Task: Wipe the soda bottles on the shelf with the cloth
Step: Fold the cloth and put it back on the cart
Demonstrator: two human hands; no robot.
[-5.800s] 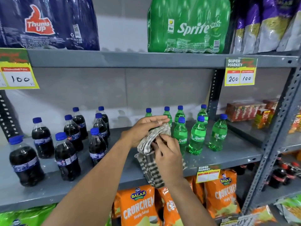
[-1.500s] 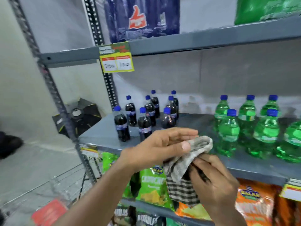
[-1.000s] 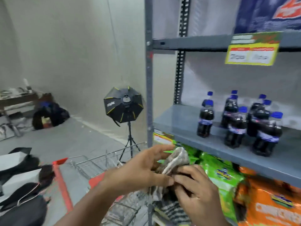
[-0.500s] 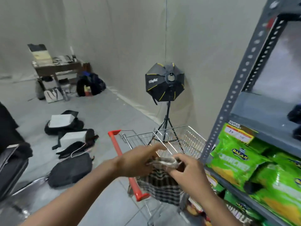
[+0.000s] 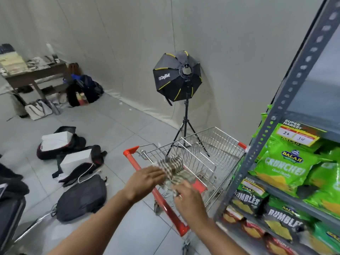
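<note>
A checked cloth (image 5: 173, 169) hangs bunched between my two hands, just over the near end of a wire shopping cart (image 5: 207, 155). My left hand (image 5: 147, 181) grips its left side and my right hand (image 5: 189, 199) holds its lower right part. Both hands are blurred by motion. No soda bottles are in view; only the left end of the grey shelf rack (image 5: 287, 100) shows at the right.
The cart's red handle (image 5: 145, 181) runs under my hands. Green and dark snack bags (image 5: 283, 170) fill the lower shelves. A black softbox on a tripod (image 5: 177, 78) stands behind the cart. Backpacks (image 5: 81, 197) lie on the tiled floor at left, near a desk (image 5: 31, 74).
My view has swung left, away from the bottle shelf, to the cart. Both hands have carried the cloth forward over the cart's basket.
</note>
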